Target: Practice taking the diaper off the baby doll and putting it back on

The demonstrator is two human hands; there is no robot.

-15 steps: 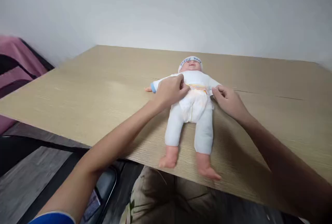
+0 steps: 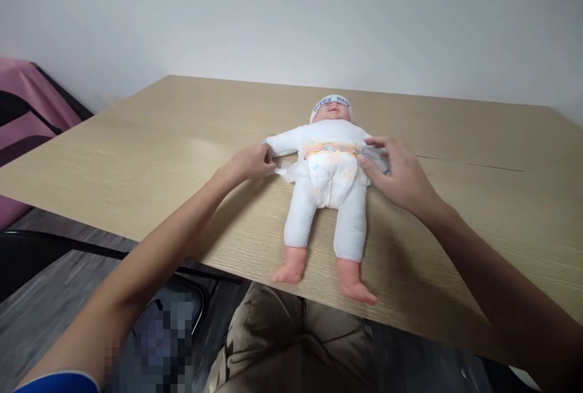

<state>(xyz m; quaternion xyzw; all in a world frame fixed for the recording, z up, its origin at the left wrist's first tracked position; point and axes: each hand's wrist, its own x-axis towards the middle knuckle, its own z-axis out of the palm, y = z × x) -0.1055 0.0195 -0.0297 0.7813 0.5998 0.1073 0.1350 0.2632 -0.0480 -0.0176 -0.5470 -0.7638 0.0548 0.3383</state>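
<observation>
A baby doll in white clothes and a lettered white cap lies on its back, its feet toward me. Around its hips is a white diaper with an orange patterned waistband. Out at the doll's side, my left hand pinches the diaper's side tab, which stretches away from the hip. My right hand is at the opposite hip, thumb and fingers apart, with the thumb against the diaper's edge. It partly covers the doll's arm on that side.
The doll rests on a wide wood-grain table that reaches a pale wall. A pink and black chair stands past the table's left edge. Below the near edge are my trousers and a dark chair seat.
My left hand has moved left from the doll's belly, drawing the diaper tab out sideways. My right hand has opened from a pinch and sits at the diaper's other side.
</observation>
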